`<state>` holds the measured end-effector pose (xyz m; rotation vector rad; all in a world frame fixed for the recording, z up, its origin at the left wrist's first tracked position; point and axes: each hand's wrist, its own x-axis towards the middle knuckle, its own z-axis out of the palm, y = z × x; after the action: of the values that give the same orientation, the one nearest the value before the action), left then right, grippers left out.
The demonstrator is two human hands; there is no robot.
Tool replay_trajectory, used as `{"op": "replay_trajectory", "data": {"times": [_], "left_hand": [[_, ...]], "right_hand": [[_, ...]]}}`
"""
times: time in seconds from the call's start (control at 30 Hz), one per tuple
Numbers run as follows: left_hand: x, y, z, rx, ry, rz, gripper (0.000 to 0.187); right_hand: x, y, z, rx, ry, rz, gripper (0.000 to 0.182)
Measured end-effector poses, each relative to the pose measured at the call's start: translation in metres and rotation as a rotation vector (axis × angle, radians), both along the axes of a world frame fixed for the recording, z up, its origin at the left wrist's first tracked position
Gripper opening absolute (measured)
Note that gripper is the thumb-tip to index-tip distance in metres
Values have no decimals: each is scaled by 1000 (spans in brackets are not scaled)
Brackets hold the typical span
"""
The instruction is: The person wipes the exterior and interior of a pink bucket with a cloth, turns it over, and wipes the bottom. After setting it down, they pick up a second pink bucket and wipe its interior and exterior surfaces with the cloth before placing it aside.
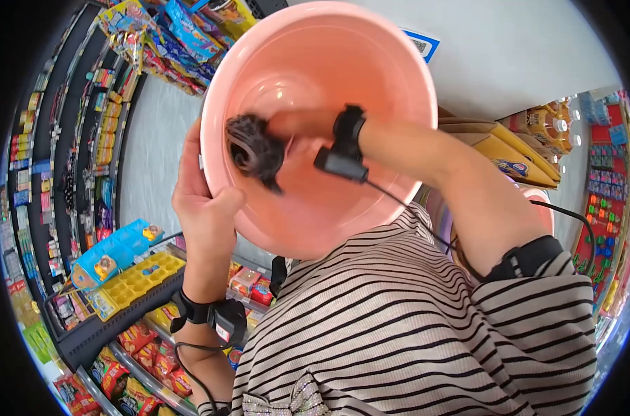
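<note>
Basin and cloth in a shop aisle. The pink basin (356, 208), at upper centre of the frame, is tilted so that its inside faces the viewer. The left hand (207, 197), left of centre, is clamped on the basin's left side, thumb at the rim and fingers along the outer wall. The right hand (294, 128), reaching in from the right, lies inside the basin and appears closed on a dark, bunched cloth (256, 152); motion blur hides the exact set of its fingers. The cloth lies within the left part of the basin, near the wall. The step in hand is judged to be a wiping stroke over the inner surface. A further stroke would call for a firm left grip against the push, with the cloth kept bunched and pressed to the curve. Snack packets (166, 367) fill the racks at lower left; bottles (547, 125) stand at upper right; a striped shirt (370, 312) occupies the lower centre, below the basin.
</note>
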<state>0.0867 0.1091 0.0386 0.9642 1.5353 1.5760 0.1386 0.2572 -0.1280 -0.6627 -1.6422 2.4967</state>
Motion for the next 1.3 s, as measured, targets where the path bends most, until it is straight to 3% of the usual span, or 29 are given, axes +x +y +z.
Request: {"op": "replay_trajectory", "data": {"times": [0.07,0.17,0.23,0.27,0.33,0.43,0.47,0.57,0.63,0.7,0.8,0.9,1.03,1.07,1.17,1.27,1.3], "left_hand": [[0,-2,2,2,8,43,71],[1,-4,5,8,-11,59,71],[2,-2,5,23,-13,36,72],[3,-1,5,31,-13,22,72],[7,-1,12,11,63,-63,73],[6,-1,12,42,72,-158,73],[6,-1,12,63,57,-186,73],[8,-2,15,5,47,-160,72],[6,-1,12,-7,34,-91,71],[4,-3,7,-1,-23,-29,70],[8,1,14,6,9,-24,70],[8,1,20,-1,1,-71,69],[4,5,14,-28,90,-101,70],[7,7,12,-14,61,-101,70],[12,13,17,-27,64,-135,71],[14,8,15,-20,107,-94,71],[13,5,13,-14,121,-66,71]], "right_hand": [[12,34,11,396,-6,-385,22],[16,48,31,885,-76,-484,29],[-7,43,36,1446,-296,-373,32],[-23,32,44,811,-307,-516,36],[-61,26,2,936,-86,-389,38],[-58,6,-4,980,-71,-156,33],[-48,-3,-8,1101,-71,38,31],[0,-10,-35,1393,-122,542,24],[21,7,-40,1586,-326,721,20],[31,26,-36,1731,-403,693,20],[28,42,-22,1878,-734,595,21],[26,69,-10,1843,-615,328,20],[3,62,32,1570,-506,92,21],[-5,60,34,1630,-259,-12,23],[-36,52,11,1759,-23,-176,27],[-13,52,23,1418,135,-393,32],[-4,59,21,1674,90,-420,33]]}}
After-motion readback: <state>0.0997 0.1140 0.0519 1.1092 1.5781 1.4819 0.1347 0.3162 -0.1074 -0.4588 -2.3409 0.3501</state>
